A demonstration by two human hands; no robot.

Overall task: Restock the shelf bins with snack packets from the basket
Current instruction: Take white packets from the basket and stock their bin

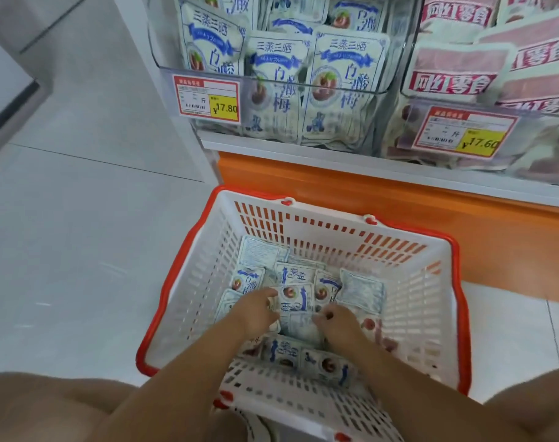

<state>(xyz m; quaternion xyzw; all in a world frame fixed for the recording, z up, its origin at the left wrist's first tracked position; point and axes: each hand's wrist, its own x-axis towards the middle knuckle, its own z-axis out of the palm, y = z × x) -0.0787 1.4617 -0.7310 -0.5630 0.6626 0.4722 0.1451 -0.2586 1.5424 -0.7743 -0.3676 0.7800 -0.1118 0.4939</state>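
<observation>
left hand [259, 312] and right hand [337, 322] curl round packets [292, 298] in the basket [176, 266]; square a flat stack before lifting to the bin [335, 88].

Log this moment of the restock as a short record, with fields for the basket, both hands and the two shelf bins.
basket: white, red rim, on the floor below the shelf
basket contents: blue-and-white plum packets, loosely piled
left hand: inside the basket, on the packets; grip unclear
right hand: inside the basket, fingers curled among the packets; grip unclear
left bin: clear, holds matching blue-and-white packets; tag reads 17.80
right bin: clear, holds pink packets; tag reads 17.60
</observation>
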